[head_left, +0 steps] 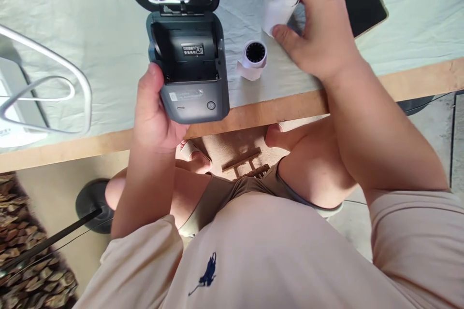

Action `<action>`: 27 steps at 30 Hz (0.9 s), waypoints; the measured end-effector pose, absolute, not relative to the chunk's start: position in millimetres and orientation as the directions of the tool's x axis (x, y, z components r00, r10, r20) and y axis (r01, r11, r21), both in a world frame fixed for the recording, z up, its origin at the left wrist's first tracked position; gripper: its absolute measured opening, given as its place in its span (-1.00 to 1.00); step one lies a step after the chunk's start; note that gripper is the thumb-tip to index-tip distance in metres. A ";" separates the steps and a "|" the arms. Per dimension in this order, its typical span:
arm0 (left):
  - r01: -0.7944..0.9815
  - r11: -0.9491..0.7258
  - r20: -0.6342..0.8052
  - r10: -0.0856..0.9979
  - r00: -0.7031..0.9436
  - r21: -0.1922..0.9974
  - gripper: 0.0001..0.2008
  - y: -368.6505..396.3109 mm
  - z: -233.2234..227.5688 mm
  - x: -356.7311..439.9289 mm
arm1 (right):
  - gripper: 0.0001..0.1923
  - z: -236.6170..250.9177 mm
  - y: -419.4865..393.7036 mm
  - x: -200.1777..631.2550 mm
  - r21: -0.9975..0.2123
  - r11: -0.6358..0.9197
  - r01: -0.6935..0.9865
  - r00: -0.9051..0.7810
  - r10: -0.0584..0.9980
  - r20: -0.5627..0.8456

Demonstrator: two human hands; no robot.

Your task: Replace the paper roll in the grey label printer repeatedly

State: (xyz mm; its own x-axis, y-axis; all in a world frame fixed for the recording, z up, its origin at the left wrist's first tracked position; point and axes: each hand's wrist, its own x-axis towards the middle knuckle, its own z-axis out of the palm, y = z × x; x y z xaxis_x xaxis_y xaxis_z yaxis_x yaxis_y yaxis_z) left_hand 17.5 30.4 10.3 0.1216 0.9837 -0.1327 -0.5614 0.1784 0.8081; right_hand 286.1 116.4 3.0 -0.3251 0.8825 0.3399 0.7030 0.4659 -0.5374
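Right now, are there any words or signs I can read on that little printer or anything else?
Black sticker inside the open dark grey plastic label printer: white characters and a small icon, too small to read.
Pale strip on the printer's front: blurred, unreadable.
Round button: a power sign.
Beige shirt: a dark blue horse-rider logo, no words.
White paper rolls: no print visible.

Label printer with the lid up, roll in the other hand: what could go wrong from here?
1. The label printer overhangs the table edge, steadied only by the left hand; a loosened grip could let it tip off.
2. The right hand holds one paper roll by the fingertips; it could slip or unspool.
3. The second roll lies loose with its tail out, close to that hand; a nudge might roll it toward the edge.
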 end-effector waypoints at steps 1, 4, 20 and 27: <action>-0.555 0.182 -0.138 0.983 0.121 0.812 -0.63 30.5 10.9 17.4 | -0.37 6.1 111.8 285.0 -0.523 0.490 0.698 -0.304 0.863 0.403; -0.537 0.190 -0.159 0.982 0.104 0.822 -0.64 30.7 12.9 17.7 | -0.44 16.1 92.3 271.1 -0.464 0.564 0.683 -0.271 0.786 0.556; -0.532 0.184 -0.127 0.982 0.143 0.826 -0.61 27.8 10.2 13.5 | -0.50 29.9 83.5 223.5 -0.999 -0.031 -0.027 -0.241 0.970 -0.024; -0.527 0.188 -0.151 0.982 0.114 0.828 -0.72 23.9 13.0 15.3 | -0.45 45.1 68.1 207.6 -0.956 0.233 0.180 -0.227 0.955 0.190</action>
State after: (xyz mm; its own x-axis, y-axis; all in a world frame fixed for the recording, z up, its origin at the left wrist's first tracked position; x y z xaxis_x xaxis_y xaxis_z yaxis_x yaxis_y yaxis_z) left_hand 15.3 23.9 13.0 0.1139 0.9820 -0.1509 -0.5274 0.1885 0.8284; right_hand 207.6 68.1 45.1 -0.2270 0.9551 0.1904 0.1798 0.2333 -0.9556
